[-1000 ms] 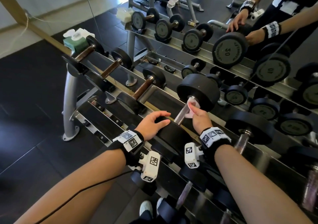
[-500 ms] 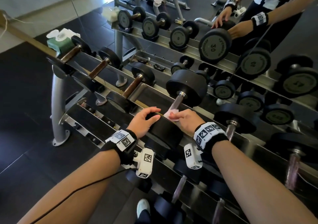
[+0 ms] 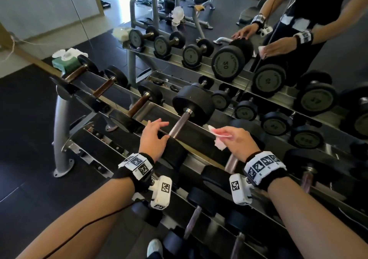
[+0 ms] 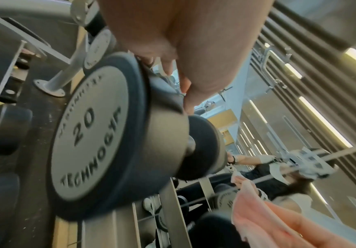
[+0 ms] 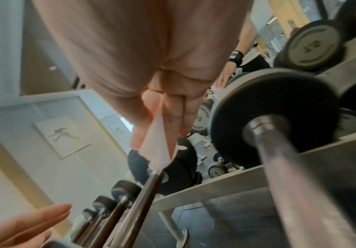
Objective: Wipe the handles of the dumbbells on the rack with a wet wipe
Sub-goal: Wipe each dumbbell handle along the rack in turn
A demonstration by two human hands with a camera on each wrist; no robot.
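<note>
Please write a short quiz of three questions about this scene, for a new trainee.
1. True or false: the white wet wipe is wrapped around the bare metal handle of the big black dumbbell.
2. Which hand holds the wipe?
A. left hand
B. right hand
3. Fill in: the near black end of that dumbbell shows the number ____.

Key: 1 false, the wipe is off the handle; 2 B; 3 20.

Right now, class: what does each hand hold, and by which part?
The right hand pinches the wet wipe near its middle, both ends sticking out. The left hand holds nothing; its fingers are spread.
</note>
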